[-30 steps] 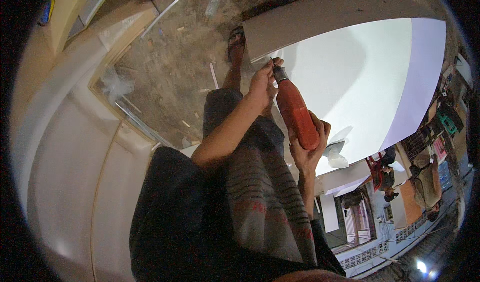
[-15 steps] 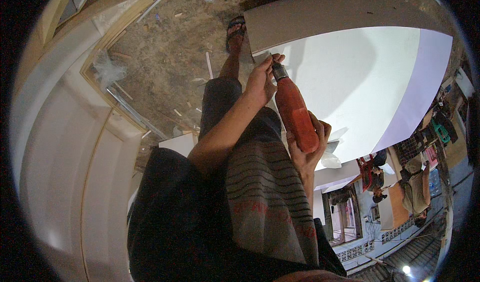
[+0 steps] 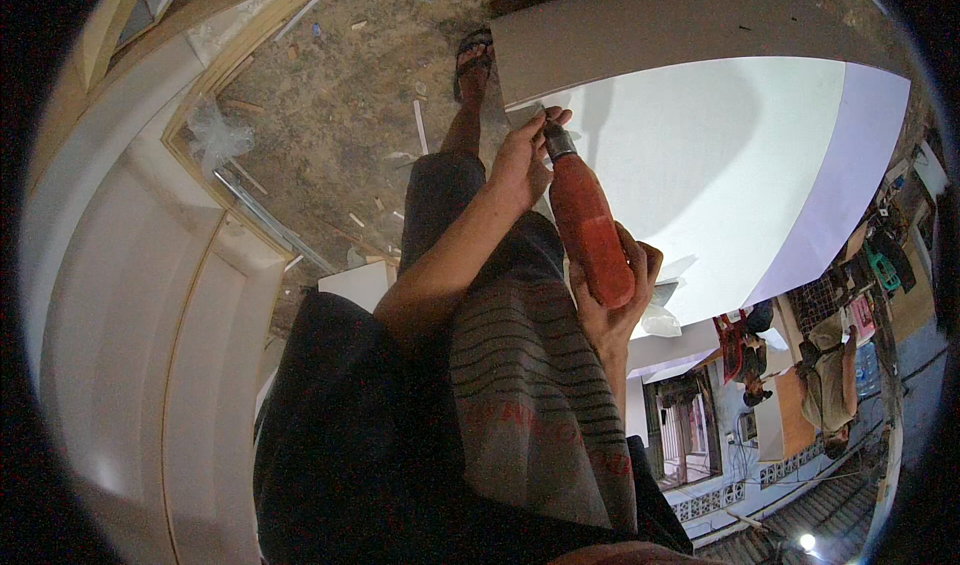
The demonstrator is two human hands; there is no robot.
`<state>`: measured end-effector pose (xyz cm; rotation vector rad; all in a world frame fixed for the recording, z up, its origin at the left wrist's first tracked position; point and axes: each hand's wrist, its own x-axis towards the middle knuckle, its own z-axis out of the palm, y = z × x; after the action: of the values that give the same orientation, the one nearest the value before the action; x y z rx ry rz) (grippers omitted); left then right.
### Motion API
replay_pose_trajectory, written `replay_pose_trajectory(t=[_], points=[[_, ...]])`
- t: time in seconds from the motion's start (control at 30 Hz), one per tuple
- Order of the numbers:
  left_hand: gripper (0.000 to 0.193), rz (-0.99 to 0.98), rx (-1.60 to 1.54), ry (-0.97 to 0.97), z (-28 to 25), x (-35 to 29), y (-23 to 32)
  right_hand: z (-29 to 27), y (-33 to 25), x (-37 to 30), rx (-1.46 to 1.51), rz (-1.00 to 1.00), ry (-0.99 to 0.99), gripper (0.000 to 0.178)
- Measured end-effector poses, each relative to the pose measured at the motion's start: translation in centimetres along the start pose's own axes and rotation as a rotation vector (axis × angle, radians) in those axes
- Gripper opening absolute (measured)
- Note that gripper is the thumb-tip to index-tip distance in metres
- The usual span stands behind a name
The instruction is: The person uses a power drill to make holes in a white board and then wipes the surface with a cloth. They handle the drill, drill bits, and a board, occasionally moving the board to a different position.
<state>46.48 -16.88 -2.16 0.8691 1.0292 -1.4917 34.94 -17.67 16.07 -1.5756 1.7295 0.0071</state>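
Tool [image 3: 590,230] over panel edge, right hand [image 3: 610,323] on it

Red-orange body slants across white panel [image 3: 690,185] near its left edge. Right fingers wrapped round the rear end. Left hand [image 3: 518,170] curled at the metal nose [image 3: 558,143]; can't tell what it pinches. Sandalled foot [image 3: 473,65] beside panel corner.

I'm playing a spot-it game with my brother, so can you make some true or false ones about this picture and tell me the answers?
1. The right hand holds the wide end of a red bottle-shaped object. True.
2. The left hand rests flat on the floor. False: its fingers are at the red object's narrow end.
3. A dark sandal is on a foot. True.
4. The white panel lies left of the red object in the picture. False: it is mostly to the right.
5. Both hands wear gloves. False: they are bare.
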Motion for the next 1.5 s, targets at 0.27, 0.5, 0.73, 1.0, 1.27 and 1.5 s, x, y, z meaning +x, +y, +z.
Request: replay_pose_trajectory(t=[0.27,0.5,0.73,1.0,1.27,1.5], points=[[0.032,-0.064,0.145,0.023,-0.5,0.7,0.0,-0.2,-1.4,0.0,-0.092,0.002,-0.026,0.061],[0.036,-0.042,0.224,-0.012,-2.0,1.6,-0.6,0.1,-1.2,-0.2,-0.098,0.047,-0.015,0.064],[0.03,-0.116,0.1,-0.029,-0.9,0.5,0.2,-0.5,-1.7,0.0,-0.08,0.008,-0.053,0.067],[0.031,-0.08,0.12,-0.057,-1.2,0.8,0.0,-0.8,-2.4,0.4,-0.085,0.008,-0.08,0.062],[0.035,-0.043,0.132,-0.112,-2.3,1.2,-0.2,-0.6,-3.9,0.8,-0.074,0.059,-0.086,0.063],[0.039,-0.173,-0.044,-0.058,1.1,-1.8,0.4,-0.6,-3.8,0.8,-0.128,0.078,-0.062,0.065]])
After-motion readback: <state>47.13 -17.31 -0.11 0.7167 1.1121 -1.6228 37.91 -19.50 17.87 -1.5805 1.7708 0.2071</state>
